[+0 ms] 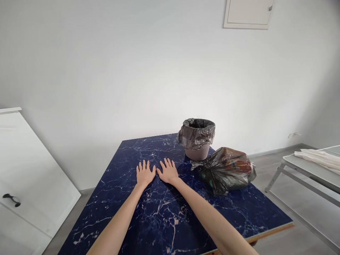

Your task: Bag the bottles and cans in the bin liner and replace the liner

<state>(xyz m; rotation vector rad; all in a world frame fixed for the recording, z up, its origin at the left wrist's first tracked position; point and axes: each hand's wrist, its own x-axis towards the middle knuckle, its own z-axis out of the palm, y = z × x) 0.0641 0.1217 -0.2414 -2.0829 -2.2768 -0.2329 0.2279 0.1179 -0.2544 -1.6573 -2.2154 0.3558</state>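
Observation:
My left hand (145, 173) lies flat on the dark blue marbled table (111, 198), fingers spread and pointing away from me. Beside it my right hand (168, 171) rests palm down too, fingers apart; the two thumbs nearly meet. Neither hand holds anything. Behind and to the right of my right hand stands a small brownish bin (198, 153), upright, lined with a black bag (195, 138) folded over its rim. A filled, gathered dark translucent plastic bag (228, 171) lies in front of the bin, with reddish and greenish contents showing through. What exactly it contains I cannot make out.
A white cabinet (32, 170) with a black handle is at the left. On the right is a grey-framed folding table (292, 161) with white cloth (318, 159) on it. A white wall (106, 71) rises behind the table, with a hatch (248, 13) high up.

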